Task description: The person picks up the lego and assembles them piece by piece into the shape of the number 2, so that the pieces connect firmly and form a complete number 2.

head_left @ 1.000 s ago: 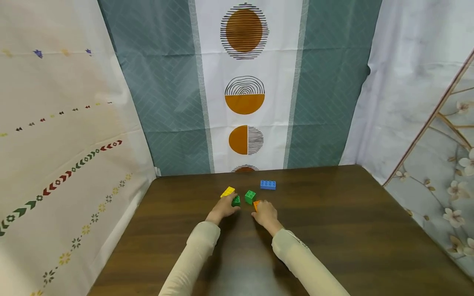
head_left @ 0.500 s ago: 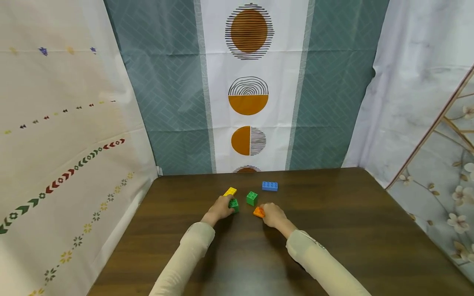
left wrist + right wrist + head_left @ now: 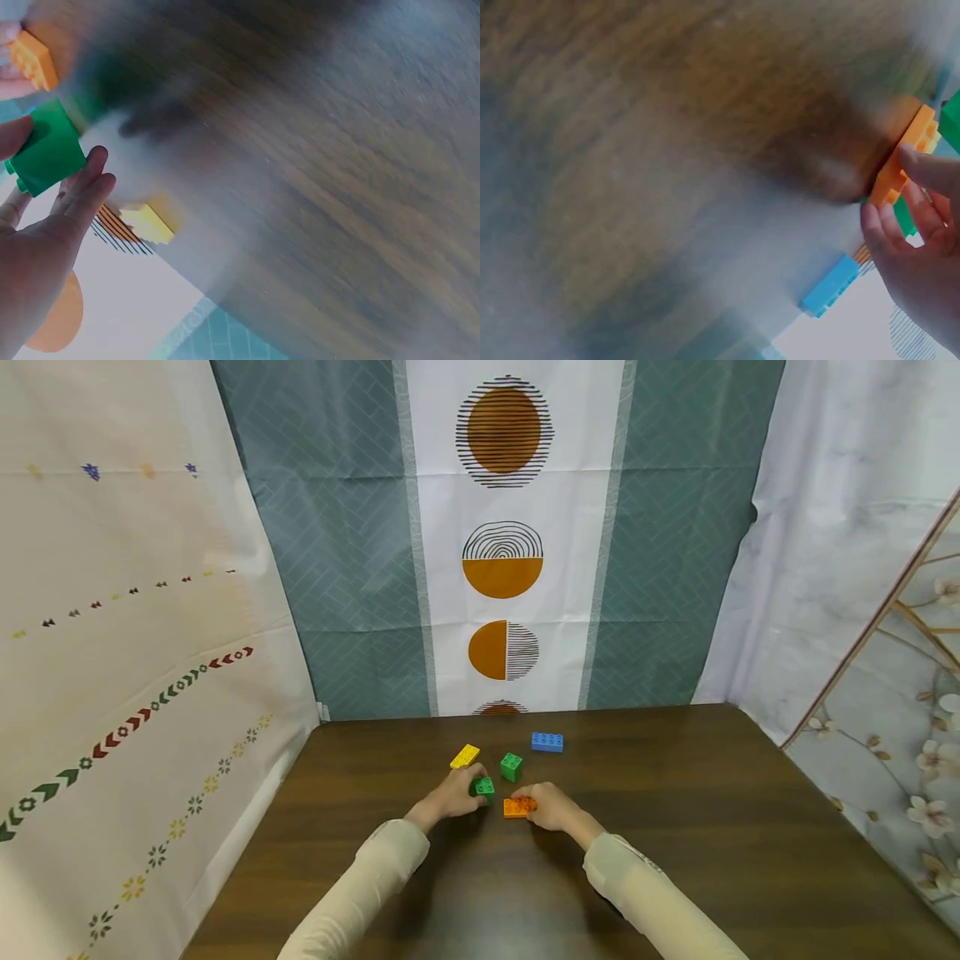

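Note:
In the head view my left hand (image 3: 452,793) pinches a green toy building brick (image 3: 483,787) between thumb and fingers. Its studs face sideways in the left wrist view, where the thumb covers part of the brick (image 3: 49,147). Just to the right, my right hand (image 3: 553,807) grips a flat orange brick (image 3: 514,808) by its right end. The right wrist view has the thumb on the studded face of the orange brick (image 3: 904,159). A small gap separates the two held bricks. Behind them stands a second green brick (image 3: 512,766).
A yellow brick (image 3: 465,755) lies just beyond my left hand. Farther back, near the rear edge of the brown wooden table (image 3: 675,827), is a long blue brick (image 3: 547,742). Patterned cloths (image 3: 345,610) hang behind the table and along both sides.
My right hand has drawn the orange brick toward me and turned it lengthwise left to right. The left hand has brought its green brick nearer me, away from the yellow one.

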Action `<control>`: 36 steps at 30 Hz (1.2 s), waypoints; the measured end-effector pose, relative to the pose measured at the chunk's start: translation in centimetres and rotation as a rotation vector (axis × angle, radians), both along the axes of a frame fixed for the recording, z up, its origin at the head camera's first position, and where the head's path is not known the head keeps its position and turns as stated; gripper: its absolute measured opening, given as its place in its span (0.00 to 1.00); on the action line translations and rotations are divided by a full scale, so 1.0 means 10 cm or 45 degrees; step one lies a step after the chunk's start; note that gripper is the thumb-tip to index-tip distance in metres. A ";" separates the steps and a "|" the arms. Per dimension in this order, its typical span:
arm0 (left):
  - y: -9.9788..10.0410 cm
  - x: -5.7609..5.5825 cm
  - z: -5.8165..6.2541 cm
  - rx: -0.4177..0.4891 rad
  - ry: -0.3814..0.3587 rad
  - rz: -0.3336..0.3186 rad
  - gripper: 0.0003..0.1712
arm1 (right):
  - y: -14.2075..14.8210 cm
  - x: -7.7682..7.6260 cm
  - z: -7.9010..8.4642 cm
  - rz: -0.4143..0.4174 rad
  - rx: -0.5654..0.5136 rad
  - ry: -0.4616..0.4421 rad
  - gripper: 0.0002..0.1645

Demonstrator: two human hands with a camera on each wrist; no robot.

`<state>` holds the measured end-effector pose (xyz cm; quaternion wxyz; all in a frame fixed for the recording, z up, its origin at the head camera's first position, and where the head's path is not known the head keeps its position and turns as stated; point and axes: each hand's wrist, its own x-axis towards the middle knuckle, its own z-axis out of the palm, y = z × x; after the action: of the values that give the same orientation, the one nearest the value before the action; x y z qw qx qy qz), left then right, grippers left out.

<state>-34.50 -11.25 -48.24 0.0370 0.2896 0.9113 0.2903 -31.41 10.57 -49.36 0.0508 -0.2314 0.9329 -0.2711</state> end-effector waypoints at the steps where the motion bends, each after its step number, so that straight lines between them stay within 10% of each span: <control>1: 0.02 0.01 -0.01 0.017 -0.003 -0.013 0.17 | 0.01 0.00 -0.02 0.012 -0.014 0.019 0.22; 36: 0.27 0.05 -0.16 0.280 -0.184 -0.101 0.18 | 0.08 -0.09 -0.12 -0.156 -0.299 -0.127 0.21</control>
<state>-33.97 -8.54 -49.84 0.0821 0.3061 0.8567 0.4070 -32.31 11.35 -50.56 0.0529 -0.1645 0.9034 -0.3923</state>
